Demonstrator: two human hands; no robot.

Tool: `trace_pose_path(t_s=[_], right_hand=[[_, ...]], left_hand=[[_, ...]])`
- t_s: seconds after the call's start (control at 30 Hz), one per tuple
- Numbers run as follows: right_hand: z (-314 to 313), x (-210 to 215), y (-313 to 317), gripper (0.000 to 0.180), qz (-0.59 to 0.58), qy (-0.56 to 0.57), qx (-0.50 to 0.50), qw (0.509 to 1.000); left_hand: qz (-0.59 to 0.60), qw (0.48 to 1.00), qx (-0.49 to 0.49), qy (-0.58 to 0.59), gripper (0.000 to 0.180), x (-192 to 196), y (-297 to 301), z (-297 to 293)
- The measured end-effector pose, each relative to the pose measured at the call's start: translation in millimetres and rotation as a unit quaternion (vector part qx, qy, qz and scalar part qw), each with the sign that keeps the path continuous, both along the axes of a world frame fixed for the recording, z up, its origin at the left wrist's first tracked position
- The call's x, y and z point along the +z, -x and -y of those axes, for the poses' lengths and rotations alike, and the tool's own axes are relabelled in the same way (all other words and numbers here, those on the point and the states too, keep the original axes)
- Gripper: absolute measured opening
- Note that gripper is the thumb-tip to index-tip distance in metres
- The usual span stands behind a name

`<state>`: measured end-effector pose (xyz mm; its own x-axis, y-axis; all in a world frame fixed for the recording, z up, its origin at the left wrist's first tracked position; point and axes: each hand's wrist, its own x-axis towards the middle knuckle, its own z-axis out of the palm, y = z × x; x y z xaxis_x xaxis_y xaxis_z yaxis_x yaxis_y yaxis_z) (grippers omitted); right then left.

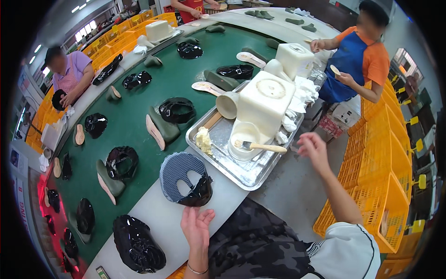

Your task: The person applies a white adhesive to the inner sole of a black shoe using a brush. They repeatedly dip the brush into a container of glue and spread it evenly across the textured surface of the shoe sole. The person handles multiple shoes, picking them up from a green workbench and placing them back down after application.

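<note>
On the pale ledge before me a glossy black shoe upper (199, 191) lies with its blue-grey mesh lining (179, 166) showing. My left hand (197, 227) is just below it, palm up, fingers stretched out, the tips at or close to its near edge. Out to the right, my right hand (313, 149) is raised beside the metal tray (248, 179), fingers apart and nothing visible in it. A wooden-handled brush (268, 148) rests across the mouth of a cream glue container (260, 109) on that tray. Another black upper (138, 244) lies to the left of my left hand.
Black uppers, green shoe lasts (165, 125) and pale insoles (154, 131) lie across the green conveyor belt (139, 174). Yellow crates (371, 186) stand at right. A co-worker in a blue apron (346, 69) holds a sole-shaped piece; others work across the belt.
</note>
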<state>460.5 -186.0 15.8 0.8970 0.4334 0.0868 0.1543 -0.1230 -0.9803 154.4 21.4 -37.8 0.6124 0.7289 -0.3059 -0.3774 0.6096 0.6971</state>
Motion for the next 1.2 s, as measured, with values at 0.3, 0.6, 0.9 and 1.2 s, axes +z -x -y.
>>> trace_pose_path(t_s=[0.3, 0.6, 0.9, 1.2], right_hand=[[-49, -12, 50, 0.025, -0.092, -0.083, 0.099, 0.987], [-87, 11, 55, 0.013, 0.199, -0.024, 0.094, 0.975], [-103, 6, 68, 0.025, 0.187, -0.011, 0.151, 0.971], [-108, 4, 67, 0.024, 0.194, -0.043, 0.194, 0.961]], left_hand=[[-0.111, 0.989, 0.001, -0.096, 0.021, 4, 42, 27], [-0.214, 0.946, -0.003, -0.245, 0.020, 3, 103, 55], [-0.362, 0.774, 0.110, -0.508, 0.018, 50, 152, 53], [-0.602, 0.489, 0.145, -0.614, 0.035, 80, 201, -4]])
